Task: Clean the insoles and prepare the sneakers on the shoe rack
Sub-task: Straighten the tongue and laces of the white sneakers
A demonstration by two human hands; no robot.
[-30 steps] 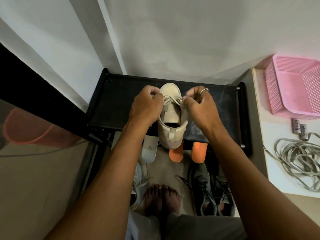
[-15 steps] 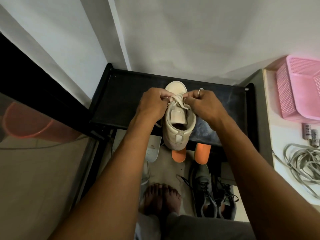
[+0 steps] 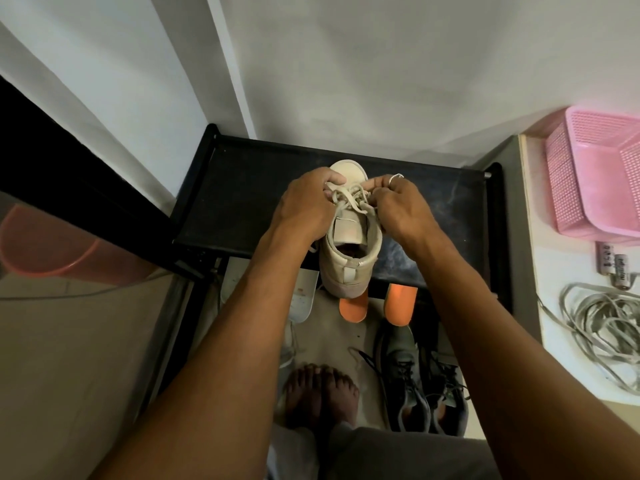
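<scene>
Beige high-top sneaker (image 3: 349, 251) upright on black shoe rack (image 3: 242, 188) top shelf, L hand (image 3: 304, 206) & R hand (image 3: 398, 209) each pinching its laces (image 3: 349, 199).

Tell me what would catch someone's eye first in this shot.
The beige sneaker at the front edge of the black shoe rack, with the left hand and right hand working its laces. Next, two orange insoles below, and the pink basket at right.
</scene>
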